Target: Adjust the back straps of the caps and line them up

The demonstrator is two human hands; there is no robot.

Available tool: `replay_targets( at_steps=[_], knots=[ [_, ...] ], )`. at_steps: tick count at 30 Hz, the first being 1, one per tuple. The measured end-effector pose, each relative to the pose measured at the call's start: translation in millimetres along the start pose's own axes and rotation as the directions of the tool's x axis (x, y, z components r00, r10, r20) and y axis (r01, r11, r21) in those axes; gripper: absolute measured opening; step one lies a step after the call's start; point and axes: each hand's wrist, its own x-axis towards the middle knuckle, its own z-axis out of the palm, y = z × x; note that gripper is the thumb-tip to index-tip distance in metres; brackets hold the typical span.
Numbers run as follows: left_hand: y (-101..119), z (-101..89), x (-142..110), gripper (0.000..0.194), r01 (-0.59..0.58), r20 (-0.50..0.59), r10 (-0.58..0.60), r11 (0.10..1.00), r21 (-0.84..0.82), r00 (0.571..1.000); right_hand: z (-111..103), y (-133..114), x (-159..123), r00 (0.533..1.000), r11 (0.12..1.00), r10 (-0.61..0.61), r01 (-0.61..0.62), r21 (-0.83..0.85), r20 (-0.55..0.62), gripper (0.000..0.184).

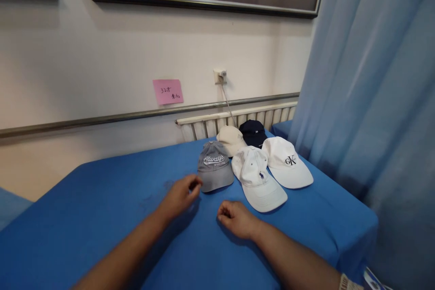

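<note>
A grey baseball cap with white "Always" lettering sits on the blue-covered table. My left hand is at the left edge of its brim, fingers curled in toward the thumb; whether they touch the cap I cannot tell. Nearer to me, my right hand rests loosely closed by the cloth, with nothing visible in it. Just beyond it lies a white cap with a small dark horse-rider emblem. To the right is another white cap lettered "CK". Behind are a cream cap and a navy cap.
A radiator and a metal rail run along the wall behind the table. A cord hangs from a wall socket. The blue curtain hangs at the right. A pink note and a framed picture are on the wall.
</note>
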Motion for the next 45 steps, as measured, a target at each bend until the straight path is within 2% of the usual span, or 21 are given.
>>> replay_targets(
  at_steps=[2, 4, 8, 11, 14, 18, 21, 25, 29, 35, 45],
  knots=[
    [2.4, 23.3, -40.5, 0.018, 0.068, 0.024, -0.066, 0.990, -0.120, 0.998, 0.9, 0.3, -2.0, 1.000, 1.000, -0.015, 0.015, -0.023, -0.017, 0.009],
    [7.7, 41.6, -70.4, 0.018, 0.105, 0.090, -0.089, 0.975, -0.194, 0.992, 3.5, -2.3, -6.0, 0.999, 0.997, -0.025, 0.022, -0.078, -0.033, 0.009],
    [15.8, 57.3, -96.3, 0.016, 0.100, 0.165, -0.066, 0.973, -0.208, 0.984, 21.6, -14.3, -16.7, 0.999, 0.983, 0.021, -0.029, -0.184, -0.045, 0.010],
    [10.9, 58.7, -97.6, 0.013, 0.074, 0.156, -0.037, 0.968, -0.242, 0.987, 41.2, -26.6, -16.8, 0.996, 0.979, 0.071, -0.081, -0.189, -0.058, 0.010],
    [-3.5, 57.0, -94.4, 0.011, 0.088, 0.128, -0.052, 0.951, -0.297, 0.990, 51.7, -42.7, 0.1, 0.991, 0.969, 0.125, -0.134, -0.209, -0.054, 0.011],
    [-28.5, 47.0, -90.2, 0.012, 0.185, 0.026, -0.188, 0.913, -0.364, 0.982, 56.6, -66.8, 39.8, 0.995, 0.957, 0.094, -0.086, -0.277, 0.018, 0.016],
    [-43.0, 37.8, -88.3, 0.017, 0.251, -0.034, -0.293, 0.867, -0.430, 0.955, 69.3, -75.3, 59.4, 0.997, 0.955, 0.077, -0.075, -0.286, -0.005, 0.016],
    [-48.6, 33.2, -85.9, 0.024, 0.277, -0.030, -0.337, 0.818, -0.505, 0.941, 86.3, -64.9, 60.3, 0.998, 0.964, 0.007, -0.023, -0.264, -0.064, 0.025],
    [-45.1, 34.0, -81.9, 0.025, 0.278, 0.015, -0.312, 0.820, -0.501, 0.950, 79.6, -49.2, 56.4, 0.996, 0.984, -0.085, 0.083, -0.156, -0.005, 0.021],
    [-48.6, 36.3, -76.6, 0.026, 0.282, 0.055, -0.297, 0.812, -0.511, 0.953, 66.8, -43.3, 62.3, 0.998, 0.999, -0.026, 0.024, 0.033, 0.064, 0.020],
    [-46.7, 38.7, -76.5, 0.023, 0.321, 0.086, -0.328, 0.782, -0.534, 0.941, 70.8, -38.2, 61.8, 0.998, 0.998, -0.001, -0.003, 0.065, 0.059, 0.015]
  ],
)
